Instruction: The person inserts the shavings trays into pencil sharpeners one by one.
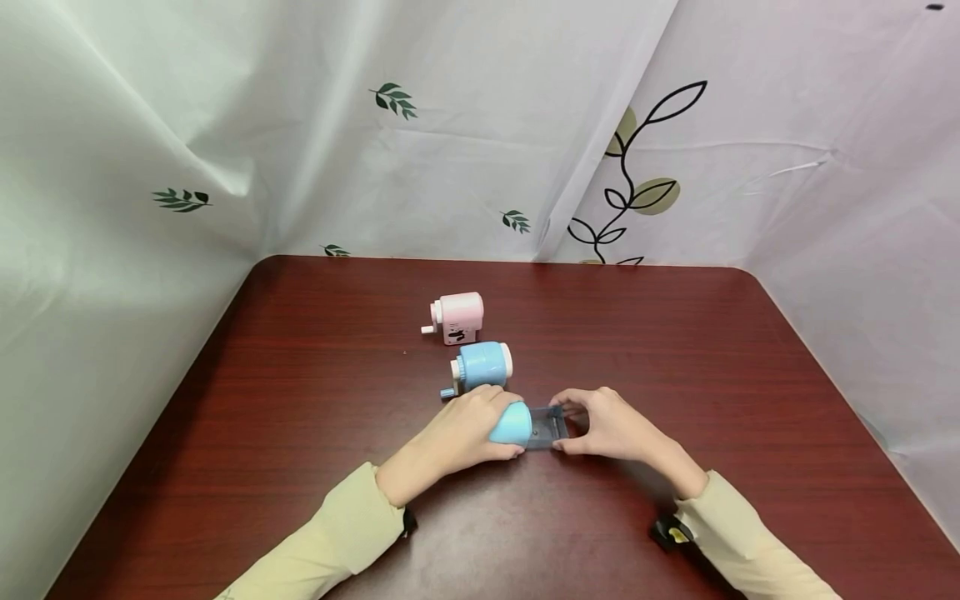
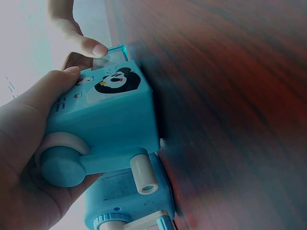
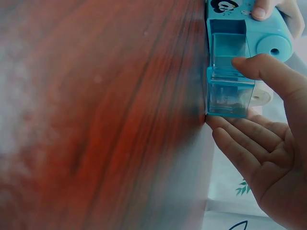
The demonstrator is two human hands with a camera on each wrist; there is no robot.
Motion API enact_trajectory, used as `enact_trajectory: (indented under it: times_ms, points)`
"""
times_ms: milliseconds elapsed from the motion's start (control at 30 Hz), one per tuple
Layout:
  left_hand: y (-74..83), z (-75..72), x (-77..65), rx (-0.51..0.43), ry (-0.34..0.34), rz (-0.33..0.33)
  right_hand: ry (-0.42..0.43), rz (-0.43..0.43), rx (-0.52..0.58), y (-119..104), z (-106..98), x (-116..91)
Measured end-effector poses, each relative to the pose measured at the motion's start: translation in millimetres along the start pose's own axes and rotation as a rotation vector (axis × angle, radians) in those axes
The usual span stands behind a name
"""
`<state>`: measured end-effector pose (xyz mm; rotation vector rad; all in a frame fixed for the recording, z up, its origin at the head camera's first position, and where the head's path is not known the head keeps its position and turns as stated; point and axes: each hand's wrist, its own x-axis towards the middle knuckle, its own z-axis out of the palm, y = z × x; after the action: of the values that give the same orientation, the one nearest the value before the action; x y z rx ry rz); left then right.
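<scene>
A turquoise crank pencil sharpener (image 1: 512, 423) with a panda picture is gripped by my left hand (image 1: 471, 427), the thumb on its near side. Its see-through shavings drawer (image 3: 229, 96) sticks out of the right-hand end, still partly within the sharpener as far as I can see. My right hand (image 1: 611, 423) holds this drawer between thumb and fingers across its two sides. In the left wrist view, the crank handle (image 2: 144, 175) points toward the camera. The palm of the left hand hides part of the sharpener's body in the head view.
Just behind the left hand stands a blue sharpener (image 1: 483, 364) with a crank. Farther back is a pink sharpener (image 1: 462, 312), its crank to the left. All are on a dark red-brown table (image 1: 637, 333), with a white leaf-patterned curtain (image 1: 450, 167) around its far side.
</scene>
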<state>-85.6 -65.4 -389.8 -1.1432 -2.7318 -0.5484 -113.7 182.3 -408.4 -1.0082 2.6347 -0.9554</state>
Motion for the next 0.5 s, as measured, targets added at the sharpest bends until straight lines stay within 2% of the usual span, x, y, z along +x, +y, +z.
enact_trajectory:
  times_ms: [500]
  points:
    - [-0.8, 1.7, 0.5, -0.006, 0.002, -0.004, -0.004, -0.023, 0.010, -3.3, 3.8, 5.8]
